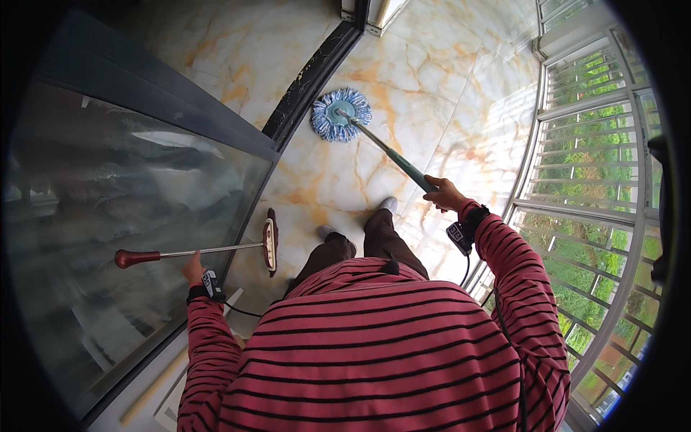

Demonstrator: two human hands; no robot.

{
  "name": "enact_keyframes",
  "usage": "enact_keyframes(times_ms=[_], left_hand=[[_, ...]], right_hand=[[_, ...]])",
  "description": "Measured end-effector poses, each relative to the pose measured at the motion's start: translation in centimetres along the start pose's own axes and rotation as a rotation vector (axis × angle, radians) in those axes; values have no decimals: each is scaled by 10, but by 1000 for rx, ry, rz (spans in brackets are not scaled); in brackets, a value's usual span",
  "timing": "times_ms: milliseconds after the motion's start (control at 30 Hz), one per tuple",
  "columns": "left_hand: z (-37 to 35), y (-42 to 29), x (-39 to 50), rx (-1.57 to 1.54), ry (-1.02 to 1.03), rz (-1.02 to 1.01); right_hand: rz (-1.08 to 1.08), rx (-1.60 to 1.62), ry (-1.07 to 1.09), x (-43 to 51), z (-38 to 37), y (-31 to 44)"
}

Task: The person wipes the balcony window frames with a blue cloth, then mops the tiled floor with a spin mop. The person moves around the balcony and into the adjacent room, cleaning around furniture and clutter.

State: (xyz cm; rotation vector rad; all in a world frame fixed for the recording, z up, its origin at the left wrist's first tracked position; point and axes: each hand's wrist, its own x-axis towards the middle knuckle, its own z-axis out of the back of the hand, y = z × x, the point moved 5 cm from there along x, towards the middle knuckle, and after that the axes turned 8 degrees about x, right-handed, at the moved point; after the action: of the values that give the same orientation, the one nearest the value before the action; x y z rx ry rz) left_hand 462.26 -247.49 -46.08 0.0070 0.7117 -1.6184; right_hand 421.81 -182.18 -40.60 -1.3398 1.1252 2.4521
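My right hand (447, 194) grips the end of a round spin mop's green handle (411, 169). The blue-and-white fringed mop head (341, 114) lies spread on the marble-patterned floor, close beside the dark door threshold. My left hand (193, 268) holds the thin metal rod (216, 250) of a flat-headed cleaning tool, near the rod's middle. That tool has a dark red grip (137, 258) pointing left and a cream-and-maroon head (270, 243) near my feet. Whether this head is a brush or a mop, I cannot tell.
A glass door panel (135, 216) with a dark frame stands on the left. The black threshold (302, 81) crosses to the doorway. Barred windows (583, 146) line the right side. My feet in light socks (388, 204) stand on the tiles. A cable (468, 270) hangs from my right wrist device.
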Motion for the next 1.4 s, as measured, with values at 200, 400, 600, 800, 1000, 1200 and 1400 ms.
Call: enact_keyframes(times_ms=[200, 400, 600, 800, 1000, 1200, 1400], left_hand=[[-60, -46, -108, -40, 616, 125], [-150, -163, -197, 50, 873, -278], [-229, -206, -239, 250, 1033, -676], [-278, -183, -237, 328, 1272, -528], [-289, -177, -223, 528, 1248, -477], [-269, -180, -241, 847, 1414, -179], [-266, -195, -250, 840, 1475, -416]], right_hand=[[111, -15, 38, 43, -10, 41], [31, -178, -67, 3, 63, -31], [-118, -106, -185, -126, 95, -163], [-339, 231, -292, -251, 41, -250], [-324, 258, -314, -237, 35, -253], [-250, 374, -284, -134, 82, -206], [-124, 239, -239, -8, 158, -136]])
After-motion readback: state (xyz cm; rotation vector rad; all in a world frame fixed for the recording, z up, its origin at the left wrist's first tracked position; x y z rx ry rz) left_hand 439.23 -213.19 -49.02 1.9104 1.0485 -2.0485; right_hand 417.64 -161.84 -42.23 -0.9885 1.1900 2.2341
